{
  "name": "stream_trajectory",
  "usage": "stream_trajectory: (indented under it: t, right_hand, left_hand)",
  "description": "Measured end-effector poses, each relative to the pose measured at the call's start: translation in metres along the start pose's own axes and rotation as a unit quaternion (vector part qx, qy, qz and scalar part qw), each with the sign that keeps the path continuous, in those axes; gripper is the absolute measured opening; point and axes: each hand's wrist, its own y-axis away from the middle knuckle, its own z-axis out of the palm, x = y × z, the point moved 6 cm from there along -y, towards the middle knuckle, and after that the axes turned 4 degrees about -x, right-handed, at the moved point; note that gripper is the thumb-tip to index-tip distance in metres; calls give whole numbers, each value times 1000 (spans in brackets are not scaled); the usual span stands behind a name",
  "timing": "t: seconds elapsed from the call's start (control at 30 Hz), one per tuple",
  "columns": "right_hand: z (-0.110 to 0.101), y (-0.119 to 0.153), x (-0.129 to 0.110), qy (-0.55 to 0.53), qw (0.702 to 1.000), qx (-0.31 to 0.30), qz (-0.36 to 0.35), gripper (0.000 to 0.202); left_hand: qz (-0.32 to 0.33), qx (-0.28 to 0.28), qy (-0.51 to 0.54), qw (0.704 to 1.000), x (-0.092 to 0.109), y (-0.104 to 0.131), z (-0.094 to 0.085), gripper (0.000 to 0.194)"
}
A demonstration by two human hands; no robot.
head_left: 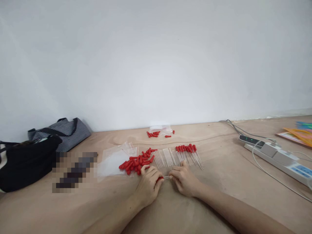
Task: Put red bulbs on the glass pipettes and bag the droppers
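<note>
Between my hands, a red rubber dropper bulb (160, 178) meets a clear glass dropper tube (166, 177). The bulb is pinched in the fingers of my left hand (149, 183). Closed around the tube's other end is my right hand (184, 178), which hides that end. Just beyond my left hand lies a heap of loose red bulbs (136, 163). Bare glass tubes (167, 156) lie side by side past my fingers. To their right, several droppers with red bulbs fitted (188, 148) rest in a row.
Clear zip bags (113, 162) lie left of the heap. More red bulbs (153, 134) and a bag (161, 129) are near the wall. A power strip (280, 159) with cables sits at right, near orange set squares (301, 135). Bags (29, 162) occupy the left, beside a blurred patch.
</note>
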Motion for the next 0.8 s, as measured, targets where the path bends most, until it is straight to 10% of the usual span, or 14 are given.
stream_trajectory:
  t: [0.6, 0.8]
  right_hand:
    - [-10, 7, 0, 57, 998, 10, -19, 19]
    - [-23, 12, 61, 22, 974, 112, 198, 24]
  left_hand:
    - [-4, 62, -42, 997, -8, 2, -9, 12]
    - [-92, 157, -126, 975, -30, 6, -31, 28]
